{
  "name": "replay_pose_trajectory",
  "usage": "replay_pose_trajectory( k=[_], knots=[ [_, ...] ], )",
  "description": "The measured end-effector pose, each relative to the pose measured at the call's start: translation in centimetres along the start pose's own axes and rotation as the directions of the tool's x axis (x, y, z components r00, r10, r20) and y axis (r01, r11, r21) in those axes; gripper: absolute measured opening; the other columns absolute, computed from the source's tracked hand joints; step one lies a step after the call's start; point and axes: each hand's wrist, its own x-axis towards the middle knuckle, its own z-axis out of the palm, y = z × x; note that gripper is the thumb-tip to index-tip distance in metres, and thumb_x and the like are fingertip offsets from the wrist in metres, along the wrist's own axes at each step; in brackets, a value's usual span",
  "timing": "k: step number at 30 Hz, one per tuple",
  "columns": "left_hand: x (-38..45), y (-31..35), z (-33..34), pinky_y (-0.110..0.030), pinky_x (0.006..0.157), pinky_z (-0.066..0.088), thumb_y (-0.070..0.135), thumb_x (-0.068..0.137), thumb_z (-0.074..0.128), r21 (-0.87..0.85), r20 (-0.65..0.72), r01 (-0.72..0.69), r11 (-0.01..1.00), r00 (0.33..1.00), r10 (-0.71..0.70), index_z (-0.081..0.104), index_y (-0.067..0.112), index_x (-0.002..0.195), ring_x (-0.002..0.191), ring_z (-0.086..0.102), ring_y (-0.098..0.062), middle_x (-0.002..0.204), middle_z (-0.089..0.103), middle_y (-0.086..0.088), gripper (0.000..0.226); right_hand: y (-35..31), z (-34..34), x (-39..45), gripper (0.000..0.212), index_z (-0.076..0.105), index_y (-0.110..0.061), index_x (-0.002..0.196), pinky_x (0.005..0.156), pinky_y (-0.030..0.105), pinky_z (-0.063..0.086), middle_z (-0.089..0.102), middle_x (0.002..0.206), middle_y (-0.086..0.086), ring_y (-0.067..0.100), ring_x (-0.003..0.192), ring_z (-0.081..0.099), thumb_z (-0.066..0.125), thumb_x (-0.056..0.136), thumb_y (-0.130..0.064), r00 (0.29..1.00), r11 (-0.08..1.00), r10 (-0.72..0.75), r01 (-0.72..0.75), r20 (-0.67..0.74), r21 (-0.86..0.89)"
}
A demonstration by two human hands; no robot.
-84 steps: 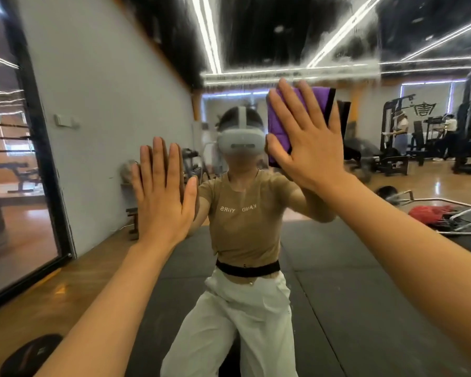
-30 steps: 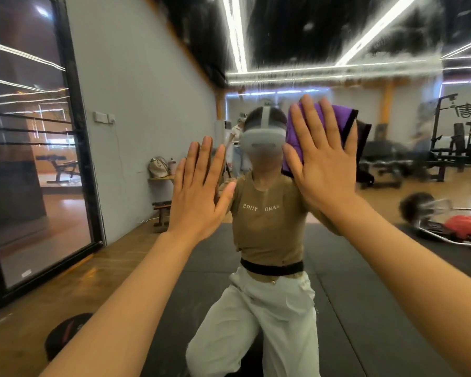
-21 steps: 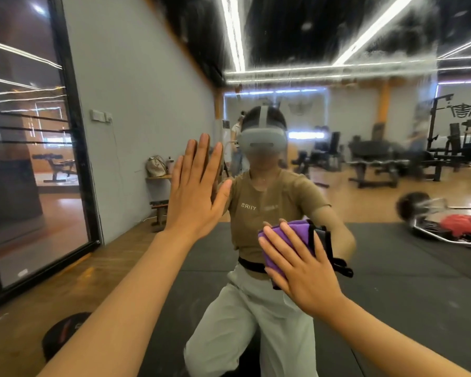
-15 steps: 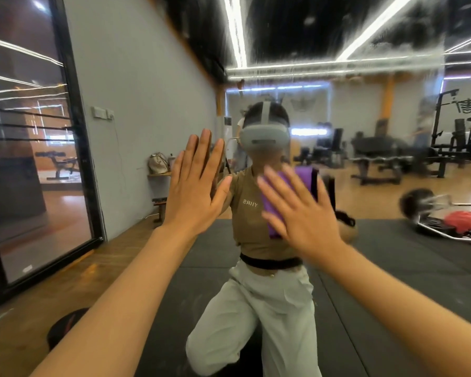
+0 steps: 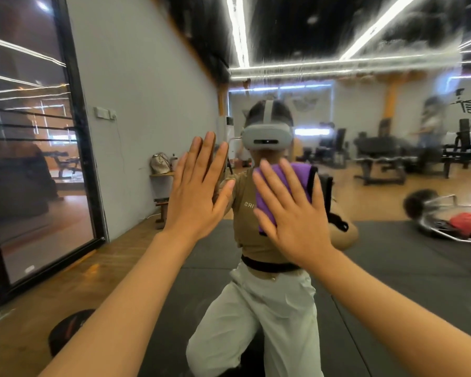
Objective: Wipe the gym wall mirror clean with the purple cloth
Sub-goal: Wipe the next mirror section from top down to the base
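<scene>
We press the purple cloth (image 5: 299, 178) flat on the mirror (image 5: 392, 254) mid-glass w/ right hand (image 5: 291, 221), fingers spread; left hand (image 5: 199, 197) braces flat, holding nothing. Keep even pressure, overlap strokes toward the streaky top edge.

The right hand (image 5: 291, 213) covers most of the purple cloth (image 5: 297, 174). Reflected gym machines (image 5: 378, 159) at the right are blurred. Both forearms run off the bottom edge.

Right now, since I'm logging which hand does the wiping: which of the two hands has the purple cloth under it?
The right hand: its spread, straight fingers press the purple cloth flat on the mirror. The left hand lies bare against the glass.
</scene>
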Motion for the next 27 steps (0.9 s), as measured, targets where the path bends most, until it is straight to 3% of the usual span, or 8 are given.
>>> replay_pose_trajectory(
  k=[4, 9, 11, 15, 21, 24, 27],
  knots=[
    [-0.1, -0.4, -0.7, -0.031, 0.125, -0.008, 0.042, 0.105, 0.035, -0.001, 0.012, -0.019, 1.0, 1.0, 0.019, 0.015, 0.018, 0.162, 0.156, -0.007, -0.015, 0.17, 0.001, -0.003, 0.065, 0.2, 0.1, -3.5, 0.065, 0.023, -0.023, 0.162, 0.125, 0.052, 0.004, 0.017, 0.169, -0.001, 0.026, 0.156, 0.015, 0.037, 0.105, -0.05, 0.949, 0.953, -0.3, 0.303, 0.1, -0.015],
    [-1.3, -1.8, -1.3, -0.033, 0.126, -0.006, 0.041, 0.104, 0.035, 0.06, -0.005, -0.006, 0.998, 1.0, 0.007, 0.02, 0.016, 0.161, 0.156, -0.004, -0.015, 0.169, 0.004, -0.003, 0.064, 4.4, -0.2, -0.4, 0.061, 0.027, -0.028, 0.16, 0.125, 0.049, 0.001, 0.022, 0.167, -0.004, 0.022, 0.155, 0.015, 0.03, 0.105, -0.052, 0.726, 0.736, -0.668, 0.677, 0.162, 0.005],
    [-1.7, -2.3, -1.5, -0.031, 0.125, -0.008, 0.043, 0.104, 0.035, 0.07, 0.004, 0.001, 0.998, 1.0, -0.001, 0.019, 0.017, 0.162, 0.156, -0.005, -0.015, 0.169, 0.001, -0.002, 0.065, 5.8, -0.5, 3.2, 0.06, 0.028, -0.029, 0.16, 0.124, 0.048, 0.001, 0.024, 0.167, -0.003, 0.023, 0.155, 0.017, 0.027, 0.105, -0.053, 0.765, 0.77, -0.632, 0.637, 0.125, -0.009],
    [-2.2, -2.6, -1.5, -0.033, 0.125, -0.008, 0.044, 0.104, 0.035, 0.062, 0.005, 0.029, 0.998, 1.0, -0.029, 0.017, 0.018, 0.162, 0.156, -0.005, -0.016, 0.17, 0.001, -0.001, 0.066, 6.9, -1.6, 9.7, 0.062, 0.019, -0.028, 0.163, 0.123, 0.049, 0.004, 0.017, 0.169, 0.0, 0.027, 0.156, 0.015, 0.017, 0.107, -0.056, 0.928, 0.929, -0.365, 0.368, 0.073, -0.031],
    [-2.6, -2.6, -1.8, -0.031, 0.125, -0.009, 0.044, 0.104, 0.034, 0.039, 0.023, 0.079, 0.996, 0.997, -0.08, 0.014, 0.021, 0.163, 0.156, -0.007, -0.014, 0.17, -0.002, 0.001, 0.066, 2.7, -0.8, 7.4, 0.063, 0.017, -0.024, 0.163, 0.122, 0.05, 0.004, 0.017, 0.169, 0.002, 0.029, 0.155, 0.017, 0.019, 0.108, -0.054, 0.996, 0.994, -0.092, 0.091, -0.015, -0.057],
    [-3.0, -3.2, -2.3, -0.029, 0.124, -0.012, 0.046, 0.103, 0.033, 0.032, 0.049, 0.122, 0.992, 0.991, -0.123, 0.012, 0.022, 0.163, 0.155, -0.01, -0.012, 0.17, -0.003, 0.001, 0.067, -0.1, 0.2, 2.2, 0.065, 0.018, -0.023, 0.163, 0.124, 0.053, 0.0, 0.014, 0.17, 0.003, 0.029, 0.156, 0.012, 0.027, 0.106, -0.052, 0.96, 0.961, -0.275, 0.277, 0.052, -0.025],
    [-3.4, -3.8, -2.8, -0.028, 0.123, -0.012, 0.049, 0.103, 0.031, 0.058, 0.078, 0.126, 0.99, 0.988, -0.13, 0.011, 0.023, 0.163, 0.156, -0.01, -0.013, 0.17, -0.003, 0.001, 0.068, -1.7, 0.6, -3.5, 0.067, 0.021, -0.024, 0.162, 0.125, 0.052, 0.001, 0.016, 0.169, 0.0, 0.027, 0.156, 0.013, 0.035, 0.102, -0.05, 0.862, 0.87, -0.487, 0.493, 0.14, -0.002]
  ],
)
